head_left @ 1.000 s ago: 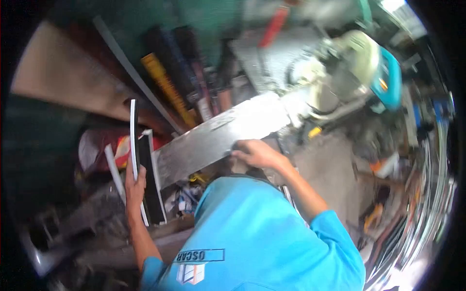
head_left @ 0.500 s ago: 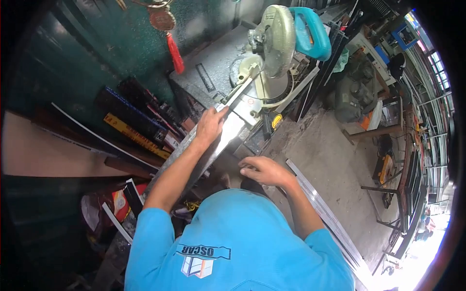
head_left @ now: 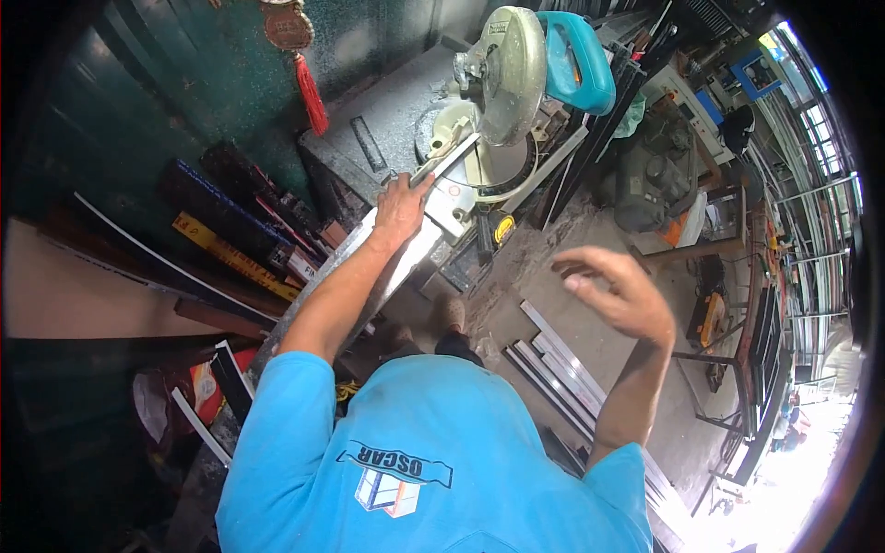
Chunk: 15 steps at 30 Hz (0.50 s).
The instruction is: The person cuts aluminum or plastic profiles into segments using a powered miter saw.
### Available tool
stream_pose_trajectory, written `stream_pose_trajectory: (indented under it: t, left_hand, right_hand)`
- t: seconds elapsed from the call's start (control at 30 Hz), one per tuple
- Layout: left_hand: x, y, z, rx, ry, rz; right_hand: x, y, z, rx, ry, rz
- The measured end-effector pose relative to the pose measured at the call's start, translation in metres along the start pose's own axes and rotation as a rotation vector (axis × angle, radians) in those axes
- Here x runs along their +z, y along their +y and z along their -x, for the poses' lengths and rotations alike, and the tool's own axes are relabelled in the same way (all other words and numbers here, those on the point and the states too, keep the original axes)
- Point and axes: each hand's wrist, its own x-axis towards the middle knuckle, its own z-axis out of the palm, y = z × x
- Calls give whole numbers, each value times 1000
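My left hand (head_left: pixel 399 214) rests at the near end of the miter saw's base, its fingers closed over a slim metal profile (head_left: pixel 455 157) that lies along the fence. Above the turntable stands the saw's round cream blade guard (head_left: pixel 516 78), with a teal handle (head_left: pixel 583 69) to its right. My right hand (head_left: pixel 623 297) is raised over the floor, away from the saw, with thumb and fingers apart and nothing between them. Whatever part of the profile lies under my left hand is hidden.
Long metal profiles (head_left: pixel 567 369) lie on the floor below my right hand. A grey-green machine (head_left: pixel 650 180) stands at the right, near a metal-framed table (head_left: pixel 751 359). Boards and a yellow level (head_left: pixel 226 249) lean at the left. A red tassel (head_left: pixel 312 97) hangs at the upper left.
My right hand has moved right and up, away from my body's front. My left hand stays at the saw base. The view has shifted, showing my feet and more floor profiles.
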Motion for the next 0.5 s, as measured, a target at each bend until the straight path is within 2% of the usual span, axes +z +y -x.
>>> stream_pose_trajectory:
  t: [0.13, 0.2, 0.33, 0.37, 0.5]
  left_hand:
    - [7, -12, 3, 23, -21, 15]
    - [14, -12, 0, 12, -53, -23]
    - [13, -7, 2, 11, -24, -33]
    - [17, -5, 2, 14, 29, -125]
    - [13, -4, 6, 26, 26, -110]
  right_hand:
    - [-40, -34, -27, -133, 152, -17]
    - [-53, -48, -51, -189, 322, -90]
    - [-102, -42, -129, -287, 757, 195]
    - [-111, -42, -151, -242, 852, 254]
    - [-145, -6, -232, 45, 821, 347]
